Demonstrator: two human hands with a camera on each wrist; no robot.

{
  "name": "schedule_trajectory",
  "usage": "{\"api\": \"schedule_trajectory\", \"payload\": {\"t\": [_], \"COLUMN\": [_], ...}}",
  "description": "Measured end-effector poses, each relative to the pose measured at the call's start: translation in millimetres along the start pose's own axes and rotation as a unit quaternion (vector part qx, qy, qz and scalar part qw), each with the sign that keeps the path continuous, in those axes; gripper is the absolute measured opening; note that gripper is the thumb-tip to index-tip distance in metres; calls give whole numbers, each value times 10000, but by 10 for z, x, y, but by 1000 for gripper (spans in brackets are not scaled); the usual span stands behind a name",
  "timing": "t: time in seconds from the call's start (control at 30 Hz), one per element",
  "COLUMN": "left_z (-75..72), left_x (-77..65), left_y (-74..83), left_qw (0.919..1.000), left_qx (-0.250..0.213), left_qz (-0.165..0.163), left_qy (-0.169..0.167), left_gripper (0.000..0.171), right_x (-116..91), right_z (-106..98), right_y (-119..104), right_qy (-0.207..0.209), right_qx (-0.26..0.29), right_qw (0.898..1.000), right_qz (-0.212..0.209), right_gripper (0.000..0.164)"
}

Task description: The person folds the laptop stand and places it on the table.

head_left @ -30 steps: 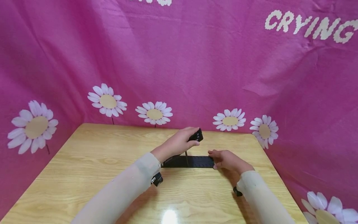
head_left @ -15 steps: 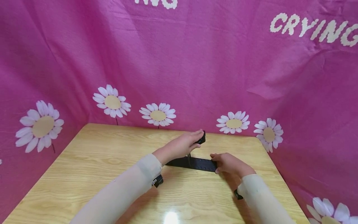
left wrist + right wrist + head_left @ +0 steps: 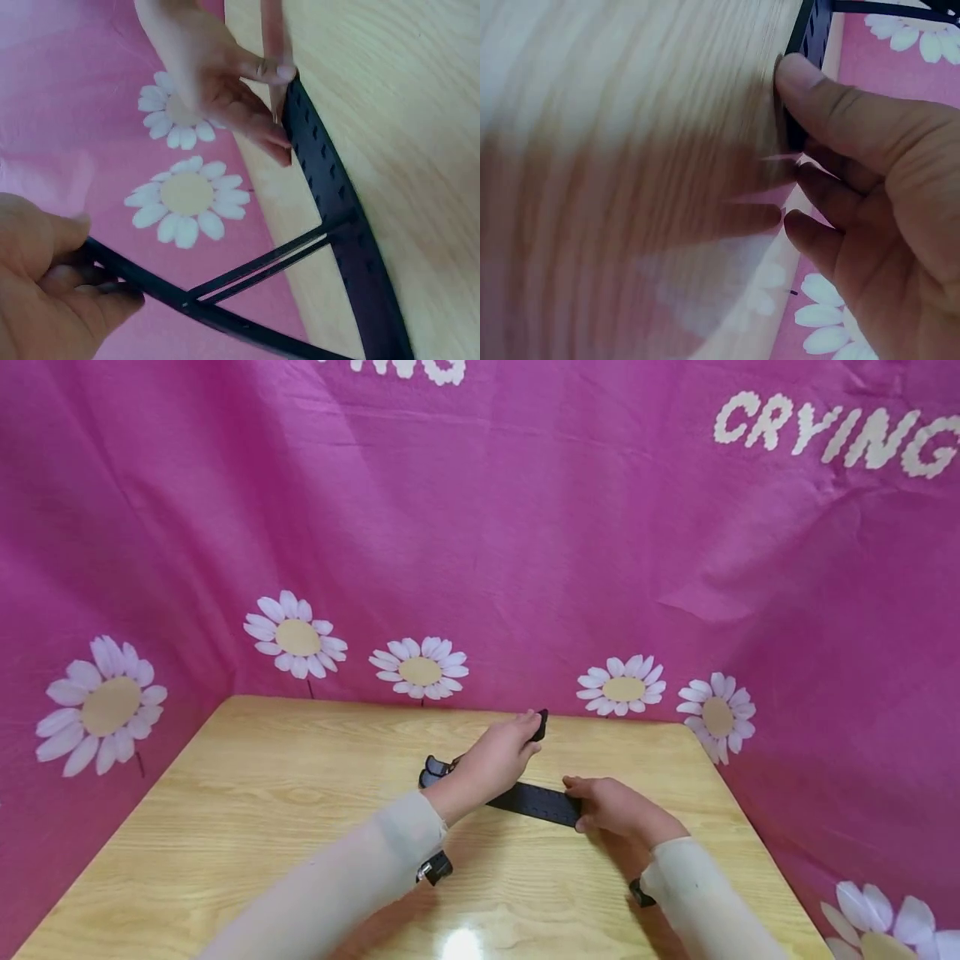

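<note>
A black folding stand [image 3: 540,803] lies across the table, its flat base carrying rows of small notches. My left hand [image 3: 495,764] grips the free end of the raised upper panel [image 3: 150,283], thumb on one side and fingers on the other. Between panel and base runs a thin double support strut [image 3: 262,262], its lower end at the notches in the left wrist view. My right hand [image 3: 618,806] pinches the right end of the base between thumb and fingers. Curved lips [image 3: 435,770] show at the stand's left end; my left forearm hides part of the base.
The wooden table [image 3: 300,793] reaches back to a pink cloth [image 3: 510,527] printed with daisies and white letters, which hangs behind and at both sides. Small black cameras sit on the left wrist [image 3: 435,867] and right wrist [image 3: 641,893].
The stand has turned so its right end lies nearer me, and its left end with the curved lips has come into sight. Both hands keep their hold; the left has tilted downward slightly.
</note>
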State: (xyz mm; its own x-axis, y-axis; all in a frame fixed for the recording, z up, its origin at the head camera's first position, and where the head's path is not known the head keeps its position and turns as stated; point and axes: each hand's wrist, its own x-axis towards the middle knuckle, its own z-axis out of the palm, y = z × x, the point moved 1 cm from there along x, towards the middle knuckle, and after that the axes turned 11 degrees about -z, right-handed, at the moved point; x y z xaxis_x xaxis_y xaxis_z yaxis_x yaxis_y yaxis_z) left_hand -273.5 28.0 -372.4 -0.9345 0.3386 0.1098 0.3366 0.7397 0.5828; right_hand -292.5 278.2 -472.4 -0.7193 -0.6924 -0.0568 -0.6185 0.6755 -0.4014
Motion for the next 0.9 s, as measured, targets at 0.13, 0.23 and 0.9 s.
{"api": "schedule_trajectory", "payload": {"t": [0.13,0.23,0.9], "left_z": [28,19,-118], "left_x": [10,32,63], "left_y": [-47,-123,-269], "left_qw": [10000,9998,9942], "left_qx": [-14,-44,39], "left_qz": [11,196,1058], "left_qy": [7,-96,-198], "left_gripper": [53,54,51], "right_x": [-3,-26,-92], "right_z": [5,1,62], "right_y": [-17,-34,-117], "right_qy": [62,58,-74], "right_qx": [177,436,1126], "right_qw": [9998,9990,9934], "right_qz": [20,60,-222], "right_gripper": [56,56,61]}}
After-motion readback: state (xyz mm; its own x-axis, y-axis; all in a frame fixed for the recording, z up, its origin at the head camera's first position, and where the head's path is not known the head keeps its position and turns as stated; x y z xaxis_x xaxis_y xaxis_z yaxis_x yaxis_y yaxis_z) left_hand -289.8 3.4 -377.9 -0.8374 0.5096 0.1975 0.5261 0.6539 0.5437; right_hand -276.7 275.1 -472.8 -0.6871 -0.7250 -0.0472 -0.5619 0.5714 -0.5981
